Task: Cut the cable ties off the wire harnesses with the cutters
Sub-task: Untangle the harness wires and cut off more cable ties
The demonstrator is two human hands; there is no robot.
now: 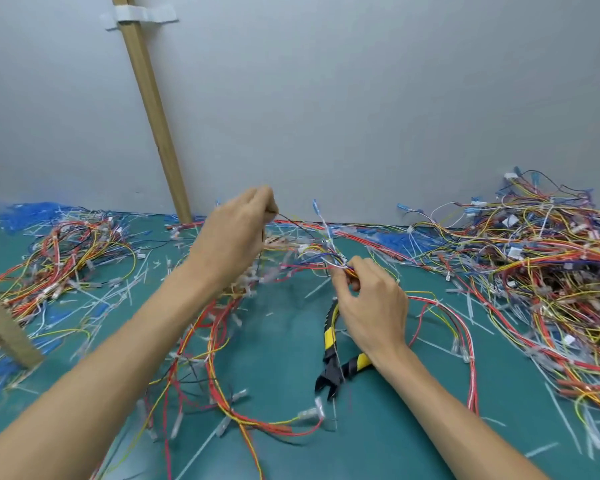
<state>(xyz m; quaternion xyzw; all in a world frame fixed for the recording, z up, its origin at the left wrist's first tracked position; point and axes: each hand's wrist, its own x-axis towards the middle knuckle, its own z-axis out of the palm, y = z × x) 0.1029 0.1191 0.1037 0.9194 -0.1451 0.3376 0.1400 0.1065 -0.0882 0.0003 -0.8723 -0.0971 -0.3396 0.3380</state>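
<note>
Head view: 2 hands hold 1 wire harness (317, 256) above the green mat (413, 427). The left hand (236, 237) pinches a raised strand; the right hand (371, 306) pinches the bundle. The cutters (330, 337) lie unheld on the mat beneath the right hand. Probable step: locating a tie. Next move requires picking up the cutters. Cut ties (565, 420) litter the mat, with a harness pile (541, 258) alongside. A grey wall (361, 98) carries a taped wooden strut (153, 109).

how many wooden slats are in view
2. One wooden slat leans on the grey wall, taped near its top; the second slat juts in at the left edge over the green mat. Wires could hide others.
</note>
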